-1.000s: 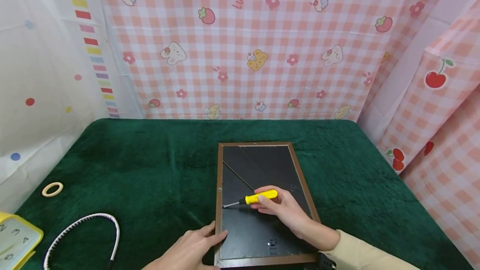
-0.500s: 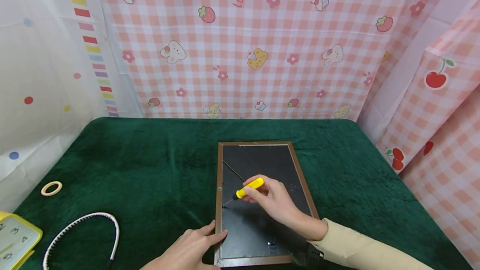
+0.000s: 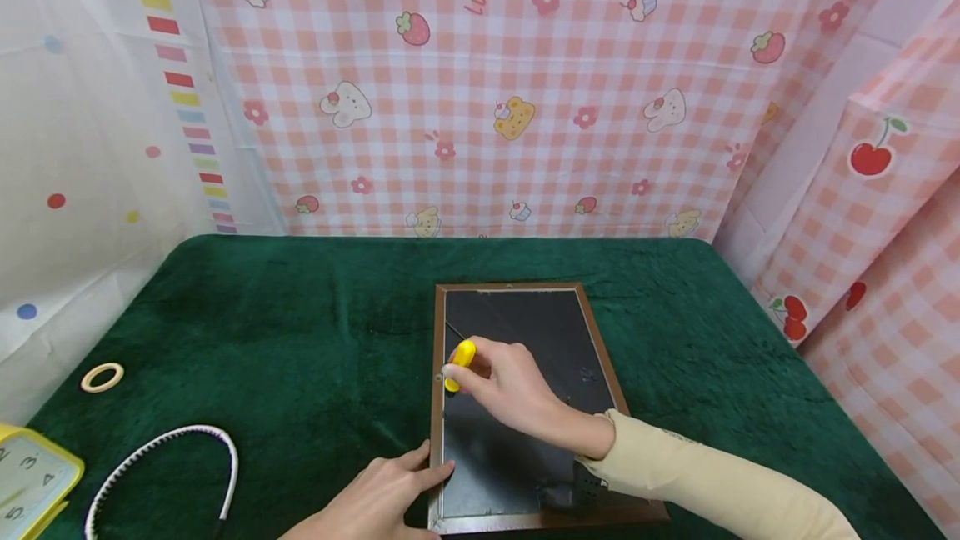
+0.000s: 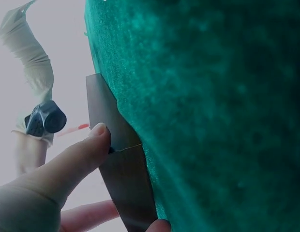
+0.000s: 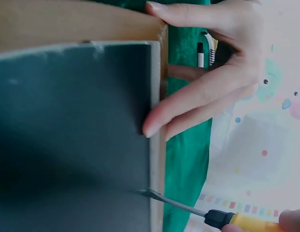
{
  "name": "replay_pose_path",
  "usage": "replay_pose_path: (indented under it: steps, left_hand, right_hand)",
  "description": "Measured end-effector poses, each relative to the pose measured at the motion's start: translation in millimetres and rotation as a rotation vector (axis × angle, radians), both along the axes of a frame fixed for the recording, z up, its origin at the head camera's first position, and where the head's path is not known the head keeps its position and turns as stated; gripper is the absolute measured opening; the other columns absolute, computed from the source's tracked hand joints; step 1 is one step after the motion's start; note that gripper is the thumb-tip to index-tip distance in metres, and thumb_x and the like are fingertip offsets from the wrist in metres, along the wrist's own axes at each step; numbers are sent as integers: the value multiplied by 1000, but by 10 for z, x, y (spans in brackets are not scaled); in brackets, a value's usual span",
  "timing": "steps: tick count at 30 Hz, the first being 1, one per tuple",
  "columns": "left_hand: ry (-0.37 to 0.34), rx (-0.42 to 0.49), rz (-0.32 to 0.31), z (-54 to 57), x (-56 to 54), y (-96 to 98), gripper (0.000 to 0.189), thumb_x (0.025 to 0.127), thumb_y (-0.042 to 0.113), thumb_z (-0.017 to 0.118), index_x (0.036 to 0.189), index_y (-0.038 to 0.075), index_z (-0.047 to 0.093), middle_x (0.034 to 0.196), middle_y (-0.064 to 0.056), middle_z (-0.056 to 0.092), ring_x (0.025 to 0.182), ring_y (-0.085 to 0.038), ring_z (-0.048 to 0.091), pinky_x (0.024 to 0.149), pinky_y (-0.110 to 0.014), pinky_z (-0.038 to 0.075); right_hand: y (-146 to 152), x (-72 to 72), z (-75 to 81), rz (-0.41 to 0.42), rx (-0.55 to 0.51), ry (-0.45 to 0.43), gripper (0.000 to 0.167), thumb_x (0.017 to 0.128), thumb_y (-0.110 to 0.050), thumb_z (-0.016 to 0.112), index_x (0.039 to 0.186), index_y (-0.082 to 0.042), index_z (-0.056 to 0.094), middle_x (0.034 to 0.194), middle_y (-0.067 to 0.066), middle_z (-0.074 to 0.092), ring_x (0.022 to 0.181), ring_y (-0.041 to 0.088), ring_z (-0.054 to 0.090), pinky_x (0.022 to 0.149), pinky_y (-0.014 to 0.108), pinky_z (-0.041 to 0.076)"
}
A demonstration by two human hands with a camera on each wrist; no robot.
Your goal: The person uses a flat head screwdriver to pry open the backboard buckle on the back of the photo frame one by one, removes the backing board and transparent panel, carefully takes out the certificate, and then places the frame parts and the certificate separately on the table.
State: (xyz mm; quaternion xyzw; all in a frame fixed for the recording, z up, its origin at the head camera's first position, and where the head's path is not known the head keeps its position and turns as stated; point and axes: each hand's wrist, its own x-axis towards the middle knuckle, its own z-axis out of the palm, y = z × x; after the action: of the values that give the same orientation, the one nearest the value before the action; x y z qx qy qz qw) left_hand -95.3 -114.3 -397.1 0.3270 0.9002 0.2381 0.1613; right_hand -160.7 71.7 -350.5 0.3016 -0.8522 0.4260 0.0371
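A picture frame (image 3: pixel 658 512) with a brown rim lies back side up, showing its black backing board (image 3: pixel 525 315). My right hand (image 3: pixel 517 386) pinches the yellow handle of a screwdriver (image 3: pixel 461 361) between thumb and fingers. In the right wrist view the metal shaft (image 5: pixel 179 204) reaches the board's left edge, its tip at the seam beside the rim. My left hand (image 3: pixel 382 494) holds the frame's near left corner, thumb against the near side (image 4: pixel 111 116) and a finger lying over the board's edge. The head view hides the shaft behind the right hand.
The table has a dark green cloth (image 3: pixel 300 315). At the left lie a wooden ring (image 3: pixel 102 377), a white headband (image 3: pixel 168 436) and a yellow-rimmed clock (image 3: pixel 37 473). A pink checked curtain (image 3: pixel 480 65) hangs behind.
My right hand has moved left and away across the board, swinging the screwdriver's handle from a low slant to steeply raised over the left edge. The left hand and frame stay put.
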Motion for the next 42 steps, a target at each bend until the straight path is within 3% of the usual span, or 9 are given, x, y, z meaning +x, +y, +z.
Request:
replay_pose_path:
  steps: [7, 15, 18, 28, 34, 38, 42]
  left_hand:
    - [-7, -9, 2, 6, -5, 0, 61, 70, 42, 71, 119, 8, 57, 117, -26, 50, 54, 2, 47, 64, -25, 50]
    - [0, -8, 7, 8, -5, 5, 61, 70, 42, 71, 118, 8, 58, 116, -26, 50, 50, 2, 45, 62, -24, 50]
    - [-17, -5, 13, 15, -4, 13, 63, 69, 45, 70, 118, 8, 58, 116, -27, 50, 51, 1, 47, 62, -25, 50]
    - [-66, -18, 39, 29, 8, 51, 68, 68, 54, 66, 118, 8, 58, 117, -24, 50, 52, 0, 48, 64, -26, 50]
    - [-53, -21, 29, 29, 6, 44, 67, 68, 54, 66, 118, 9, 58, 117, -24, 50, 50, 0, 47, 62, -24, 50]
    - [-6, -17, 7, 23, 1, 30, 68, 68, 54, 66, 118, 7, 58, 116, -25, 50, 48, 1, 46, 57, -22, 49]
    - [20, -22, -2, 24, -5, 24, 69, 68, 54, 66, 118, 6, 58, 116, -26, 50, 51, -1, 49, 57, -22, 49]
  right_hand:
    - [-78, -24, 67, 27, 46, 34, 17, 85, -27, 60, 86, -11, 60, 63, -9, 56, 52, 6, 51, 48, 22, 43]
    - [80, -96, 14, 24, -70, -157, 19, 85, -22, 60, 93, -5, 60, 77, -1, 63, 66, 18, 61, 59, 23, 49]
    - [123, -97, -9, 3, -69, -172, 20, 85, -23, 60, 94, -5, 60, 77, -1, 63, 66, 17, 61, 58, 24, 48]
    - [124, -65, -53, -32, 10, -31, 15, 85, -22, 61, 91, -9, 62, 68, -9, 60, 56, 7, 55, 49, 24, 45]
    - [120, -61, -23, -31, 42, 132, 14, 84, -22, 61, 88, -9, 60, 67, -9, 57, 54, 2, 50, 50, 20, 44]
    - [187, -175, 133, -56, -34, 233, 12, 85, -18, 60, 89, -7, 59, 70, -6, 59, 55, 3, 52, 51, 21, 45]
    - [277, -370, 168, -81, -114, 160, 12, 86, -17, 59, 94, -7, 60, 77, -3, 61, 62, 4, 57, 52, 25, 46]
